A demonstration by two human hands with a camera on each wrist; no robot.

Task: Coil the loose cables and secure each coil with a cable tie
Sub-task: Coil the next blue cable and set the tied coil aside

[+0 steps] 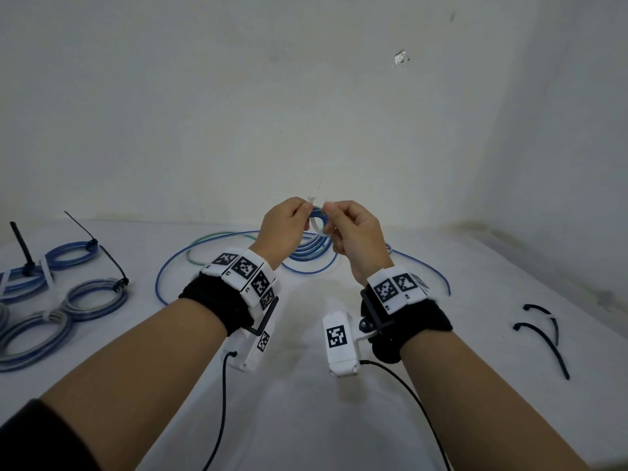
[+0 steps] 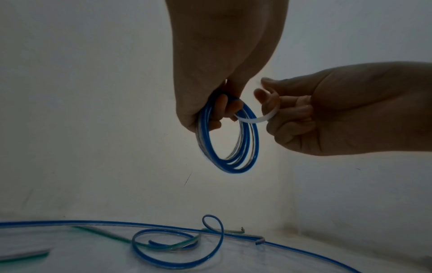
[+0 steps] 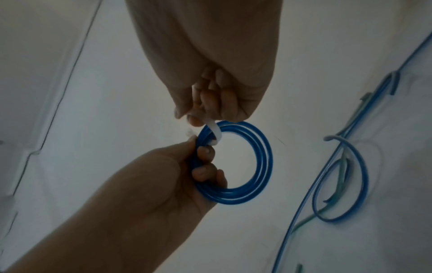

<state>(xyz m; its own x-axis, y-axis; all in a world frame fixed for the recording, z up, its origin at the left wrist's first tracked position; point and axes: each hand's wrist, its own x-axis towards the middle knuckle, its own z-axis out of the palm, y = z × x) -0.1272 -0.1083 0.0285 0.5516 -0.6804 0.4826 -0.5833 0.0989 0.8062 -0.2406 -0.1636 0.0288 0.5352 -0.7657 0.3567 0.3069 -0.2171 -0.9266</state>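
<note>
From the head camera, both hands were raised above a white table (image 1: 306, 419): the left hand (image 1: 285, 229) gripped a small blue cable coil (image 1: 318, 219) while the right hand (image 1: 353, 236) pinched a white cable tie (image 1: 316, 229) looped through it. Only this view showed three tied coils (image 1: 68, 290) at far left, two black cable ties (image 1: 543, 334) at right and loose blue cable (image 1: 176, 266) beneath the hands.

The left wrist camera caught the left hand's fingers (image 2: 219, 109) curled through the coil (image 2: 233, 147), and the right thumb and forefinger pressed on the tie's strap (image 2: 257, 120).

The right wrist camera showed the strap (image 3: 216, 133) wrapped over the coil's (image 3: 257, 166) strands, right fingers (image 3: 210, 99) curled tight around it.
</note>
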